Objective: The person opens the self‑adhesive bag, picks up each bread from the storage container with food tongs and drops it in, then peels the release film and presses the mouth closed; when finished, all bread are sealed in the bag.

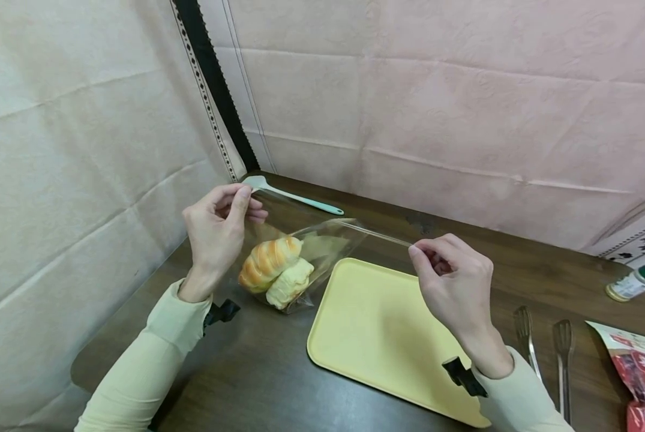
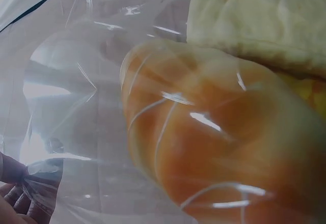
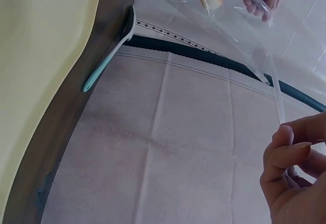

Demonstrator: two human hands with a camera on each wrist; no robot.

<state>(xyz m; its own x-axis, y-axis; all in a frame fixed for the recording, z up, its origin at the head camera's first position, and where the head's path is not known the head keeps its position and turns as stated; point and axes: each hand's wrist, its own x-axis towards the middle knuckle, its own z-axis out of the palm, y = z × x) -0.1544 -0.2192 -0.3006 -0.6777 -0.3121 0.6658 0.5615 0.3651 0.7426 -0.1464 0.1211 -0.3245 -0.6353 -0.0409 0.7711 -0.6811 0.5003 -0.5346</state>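
A clear plastic bag (image 1: 330,243) hangs above the table with two bread rolls in it. One roll (image 1: 270,264) is golden and ridged; the other, a pale roll (image 1: 291,283), lies against it. My left hand (image 1: 216,231) pinches the bag's edge between thumb and forefinger, its other fingers loosely bent. Over the yellow tray, my right hand (image 1: 454,285) pinches the end of a thin clear strip (image 3: 277,91) that stretches taut to the bag's mouth. The left wrist view shows the golden roll (image 2: 204,132) close up through shiny film.
Below the right hand lies a yellow tray (image 1: 365,360). A mint-green long-handled spoon (image 1: 300,200) lies at the back. On the right are two metal utensils, a fork (image 1: 524,330) and a slotted one (image 1: 563,354), a green-capped bottle (image 1: 638,282) and a red packet (image 1: 641,372). Cloth curtains enclose the table.
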